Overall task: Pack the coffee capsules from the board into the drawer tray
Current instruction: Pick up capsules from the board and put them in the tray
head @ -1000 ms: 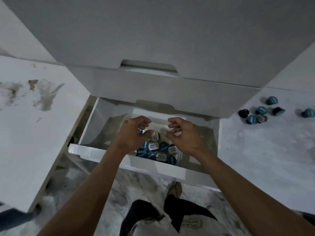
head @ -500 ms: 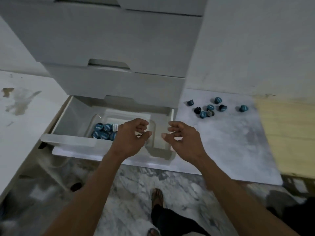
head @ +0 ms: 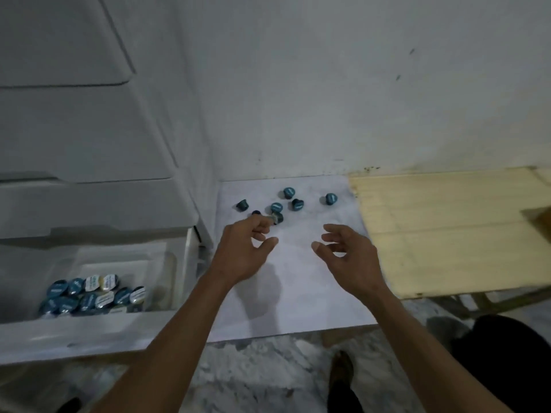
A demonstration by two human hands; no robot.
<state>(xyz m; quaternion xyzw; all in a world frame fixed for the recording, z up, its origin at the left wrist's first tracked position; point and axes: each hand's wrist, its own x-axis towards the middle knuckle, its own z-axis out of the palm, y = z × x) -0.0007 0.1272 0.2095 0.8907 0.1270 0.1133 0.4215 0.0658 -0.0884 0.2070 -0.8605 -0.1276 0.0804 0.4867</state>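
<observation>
- Teal capsules (head: 298,204) lie loose on the white board (head: 298,293), about seven of them, clustered toward its 12 o'clock edge near the wall.
- One stray capsule (head: 331,199) sits apart at 2 o'clock of the cluster; the rest are close together, two touching or nearly so just beyond the left fingertips.
- Packed capsules (head: 95,293), roughly a dozen, sit in rows in the drawer tray (head: 125,263) at 9 o'clock of the board, foil lids facing up.
- By that count the job looks well past halfway, with the loose cluster left to move.
- On the board the capsules point every way: some stand on their lids, some lie tipped on their sides, so no shared long axis shows.
- Left hand (head: 244,251) reaches over the board with fingers curled, tips at the nearest capsules; whether it grips one I cannot tell.
- Right hand (head: 348,257) hovers open at 3 o'clock of the left, fingers loosely spread, holding nothing.
</observation>
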